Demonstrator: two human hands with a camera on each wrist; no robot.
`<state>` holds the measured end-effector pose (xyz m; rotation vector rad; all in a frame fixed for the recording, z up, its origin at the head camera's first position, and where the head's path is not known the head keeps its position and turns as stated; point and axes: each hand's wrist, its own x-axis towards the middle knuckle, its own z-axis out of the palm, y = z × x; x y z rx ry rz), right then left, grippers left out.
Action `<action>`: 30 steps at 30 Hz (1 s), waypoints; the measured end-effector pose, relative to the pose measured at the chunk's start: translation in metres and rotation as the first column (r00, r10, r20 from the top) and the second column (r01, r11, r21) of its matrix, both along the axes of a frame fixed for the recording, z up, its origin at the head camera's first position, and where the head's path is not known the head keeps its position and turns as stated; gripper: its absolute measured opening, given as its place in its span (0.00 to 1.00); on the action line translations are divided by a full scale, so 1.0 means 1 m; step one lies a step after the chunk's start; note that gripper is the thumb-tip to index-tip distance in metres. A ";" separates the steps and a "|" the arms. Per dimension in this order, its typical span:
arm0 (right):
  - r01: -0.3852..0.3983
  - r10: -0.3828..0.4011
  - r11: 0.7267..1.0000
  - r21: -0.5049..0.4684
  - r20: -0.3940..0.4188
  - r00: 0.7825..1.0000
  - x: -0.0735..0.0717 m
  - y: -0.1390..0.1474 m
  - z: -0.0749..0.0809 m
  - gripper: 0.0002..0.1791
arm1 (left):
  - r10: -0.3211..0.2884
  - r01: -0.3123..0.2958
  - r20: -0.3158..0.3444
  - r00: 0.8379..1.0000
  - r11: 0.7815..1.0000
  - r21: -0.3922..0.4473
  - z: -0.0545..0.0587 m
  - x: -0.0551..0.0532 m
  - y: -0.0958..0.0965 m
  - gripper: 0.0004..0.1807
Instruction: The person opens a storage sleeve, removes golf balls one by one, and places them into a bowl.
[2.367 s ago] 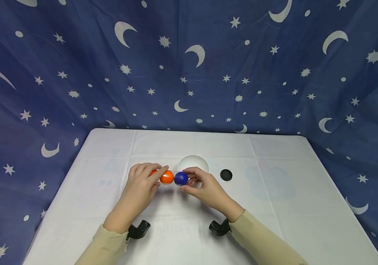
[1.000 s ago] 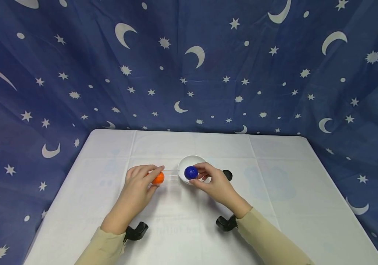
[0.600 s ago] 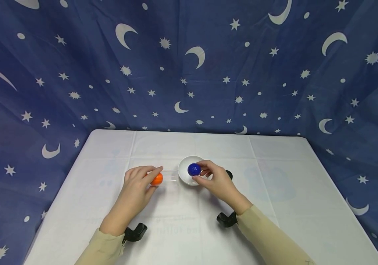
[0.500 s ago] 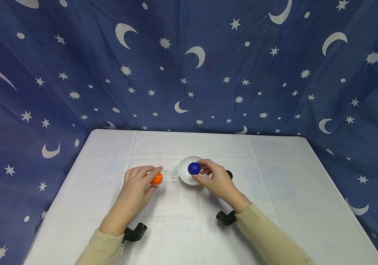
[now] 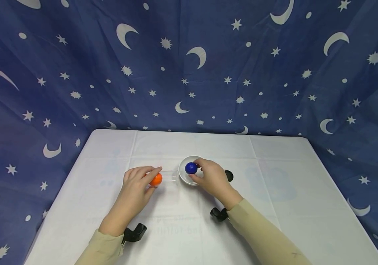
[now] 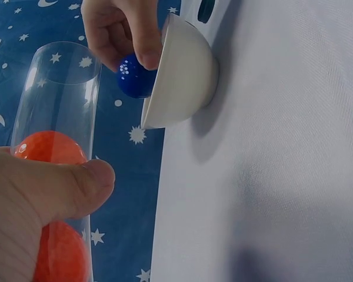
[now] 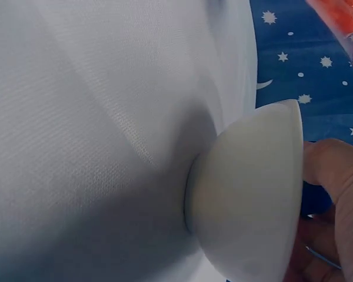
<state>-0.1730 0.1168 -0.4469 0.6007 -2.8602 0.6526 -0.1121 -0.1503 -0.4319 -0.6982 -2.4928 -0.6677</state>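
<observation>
My left hand (image 5: 137, 189) grips a clear plastic tube (image 6: 62, 106) lying on its side above the table. Inside the tube sit two orange balls (image 6: 50, 147), one on each side of my thumb in the left wrist view; the tube's end toward the bowl is uncapped. My right hand (image 5: 213, 178) pinches a dark blue ball (image 5: 191, 168) between thumb and fingers. That ball is right at the rim of a white bowl (image 6: 185, 76), over its opening. In the right wrist view the bowl's wall partly hides the ball.
A round black lid (image 5: 229, 176) lies on the white-covered table (image 5: 275, 206), to the right of the bowl and partly behind my right hand. A blue curtain (image 5: 189, 73) with moons and stars hangs behind the table's far edge.
The blue ball has come out of the tube's end and moved right, over the bowl, in my right hand. The tube has shifted slightly left in my left hand.
</observation>
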 end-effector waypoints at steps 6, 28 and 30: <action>0.013 -0.014 1.000 0.025 0.026 1.000 -0.005 -0.006 -0.002 0.23 | 0.000 0.000 -0.007 1.000 1.000 0.008 -0.001 0.000 -0.001 0.35; -0.017 0.006 0.997 0.072 0.144 0.990 -0.009 -0.015 -0.002 0.22 | 0.003 -0.003 -0.009 1.000 1.000 0.028 -0.004 0.001 -0.004 0.36; -0.014 0.005 0.998 0.067 0.141 0.990 -0.008 -0.014 -0.001 0.23 | 0.003 -0.002 -0.007 1.000 1.000 0.026 -0.005 0.001 -0.004 0.36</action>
